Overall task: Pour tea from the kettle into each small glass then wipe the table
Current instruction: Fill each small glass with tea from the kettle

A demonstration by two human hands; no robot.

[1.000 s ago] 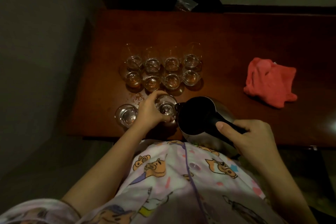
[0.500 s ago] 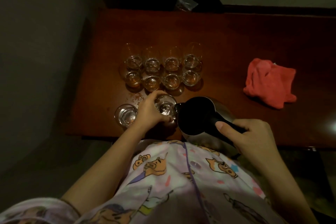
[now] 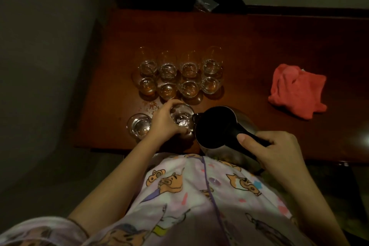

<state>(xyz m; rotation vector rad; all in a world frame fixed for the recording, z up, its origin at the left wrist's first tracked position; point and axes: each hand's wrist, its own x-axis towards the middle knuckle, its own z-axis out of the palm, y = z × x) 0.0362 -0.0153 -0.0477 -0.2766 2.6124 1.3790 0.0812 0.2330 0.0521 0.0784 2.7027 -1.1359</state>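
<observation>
Head view: glass steadied at the spout, kettle tilted for the pour

Head view notes, dim light. The left hand (image 3: 164, 124) is wrapped around a small glass (image 3: 182, 119), fingers curled about its near and left side, so that the glass is kept from sliding while it is filled. The rim is left uncovered on the side facing the spout.

The kettle (image 3: 216, 127) is gripped by its black handle in the right hand (image 3: 273, 151), fingers closed over the handle and thumb laid along its top. The kettle is tipped towards the left hand, and its spout is brought right against the rim of the held glass, probably so that little can splash. Whether tea is flowing at this instant cannot be told; bright glints are seen inside the glass.

Just left of the left hand a second glass (image 3: 139, 125) stands apart and untouched; it appears clear, and is judged to be next in turn. Beyond the left hand's fingers, eight glasses (image 3: 179, 75) are packed in two rows, touching or nearly so; amber liquid is seen in the nearer row at least. They are judged filled and set back out of the way.

Small specks or drops (image 3: 150, 106) lie on the table (image 3: 259, 42) just beyond the left hand. A red cloth (image 3: 297, 92) is left crumpled well beyond the right hand, clear of the pouring, presumably kept for the wiping not yet begun.
</observation>
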